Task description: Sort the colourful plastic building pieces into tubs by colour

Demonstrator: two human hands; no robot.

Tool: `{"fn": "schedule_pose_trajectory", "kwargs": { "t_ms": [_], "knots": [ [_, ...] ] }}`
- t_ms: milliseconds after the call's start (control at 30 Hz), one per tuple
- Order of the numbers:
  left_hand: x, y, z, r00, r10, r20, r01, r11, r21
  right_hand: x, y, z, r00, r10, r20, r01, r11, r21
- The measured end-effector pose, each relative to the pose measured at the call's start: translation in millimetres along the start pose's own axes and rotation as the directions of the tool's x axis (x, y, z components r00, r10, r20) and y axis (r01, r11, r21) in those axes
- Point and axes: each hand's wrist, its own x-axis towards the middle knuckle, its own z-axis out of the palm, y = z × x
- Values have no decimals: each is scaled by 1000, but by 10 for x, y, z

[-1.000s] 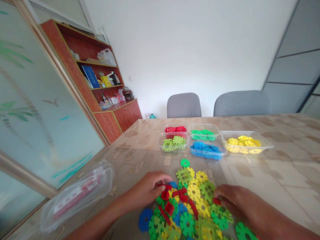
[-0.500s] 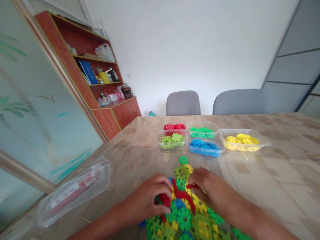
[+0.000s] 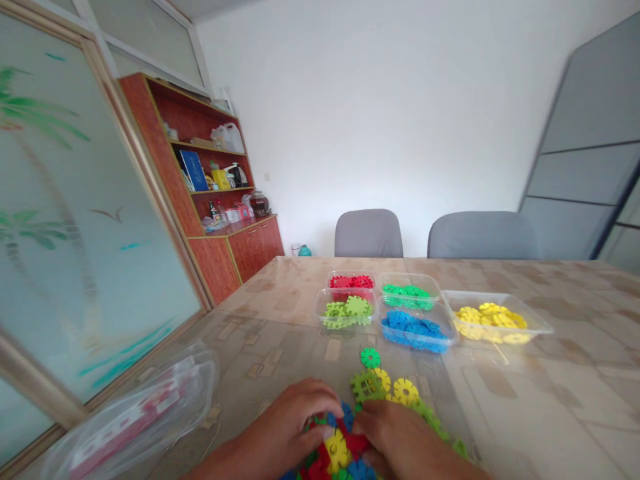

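My left hand (image 3: 285,430) and my right hand (image 3: 400,440) are close together at the bottom edge, both with fingers curled into a pile of coloured gear-shaped plastic pieces (image 3: 345,447). Red, yellow and blue pieces show between the fingers; which ones each hand grips I cannot make out. Just beyond the hands lie a light green square piece (image 3: 367,385), yellow gear pieces (image 3: 405,390) and a lone green gear piece (image 3: 370,357).
Further back stand clear tubs of sorted pieces: red (image 3: 351,282), green (image 3: 407,293), light green (image 3: 346,311), blue (image 3: 414,330), yellow (image 3: 493,315). A clear plastic bag (image 3: 135,413) lies at left. Two grey chairs (image 3: 369,233) stand behind the table (image 3: 550,373); a wooden shelf (image 3: 210,193) is at left.
The right hand slid left across the pile until it met the left hand. The camera tilted up, so most of the pile dropped out of view below.
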Motion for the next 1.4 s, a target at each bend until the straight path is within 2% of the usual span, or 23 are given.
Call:
{"fn": "schedule_pose_trajectory", "kwargs": {
  "t_ms": [133,267,367,433,500,533,600,667,733,833,933,1000,1033,1100,1133,1200,1267,1300,1400],
  "knots": [
    [191,30,-14,986,54,157,-61,997,39,-31,167,-173,997,20,-70,-19,1000,21],
    [303,59,-33,976,59,208,-81,992,96,-81,399,-319,985,22,-169,5,987,159],
    [363,58,-59,965,90,245,-111,991,74,-103,518,-357,990,62,-124,-19,946,324],
    [398,52,-74,974,66,217,-70,998,10,-99,547,-368,994,60,-91,-20,922,387],
    [424,50,-74,986,-41,163,66,987,-148,-86,534,-386,990,35,-133,16,932,363],
    [432,53,-64,983,-105,152,144,952,-269,-78,513,-397,984,24,-177,37,942,334],
    [440,68,-27,964,-206,167,264,811,-521,-67,443,-424,964,3,-265,73,958,276],
    [444,90,30,945,-259,198,322,643,-695,-62,350,-446,949,-36,-312,124,955,268],
    [450,107,91,930,-294,219,345,497,-796,-61,251,-454,948,-78,-309,178,933,312],
    [475,113,167,892,-294,342,419,261,-870,-57,134,-422,954,-79,-289,185,915,359],
    [506,119,219,850,-225,477,501,60,-864,-46,96,-362,954,-39,-299,144,931,336],
    [517,137,239,848,-208,487,496,-10,-868,-40,111,-346,942,-4,-336,113,946,304],
    [520,150,238,850,-220,479,488,-17,-873,-40,126,-355,932,14,-363,99,952,291],
    [532,178,199,857,-250,451,471,26,-882,-50,165,-410,907,49,-418,79,956,283],
    [550,188,153,867,-257,426,459,83,-885,-59,188,-453,898,59,-437,77,955,288],
    [634,188,-2,909,-270,319,397,322,-860,-84,235,-555,883,83,-462,68,951,300],
    [803,139,-230,954,-266,140,282,629,-725,-108,286,-653,871,108,-479,47,953,301],
    [922,89,-359,961,-270,67,246,714,-656,-118,311,-692,866,119,-486,36,954,298],
    [1367,-151,-718,950,-293,-103,202,835,-512,-138,377,-754,862,133,-490,11,960,279]
  ]
}}
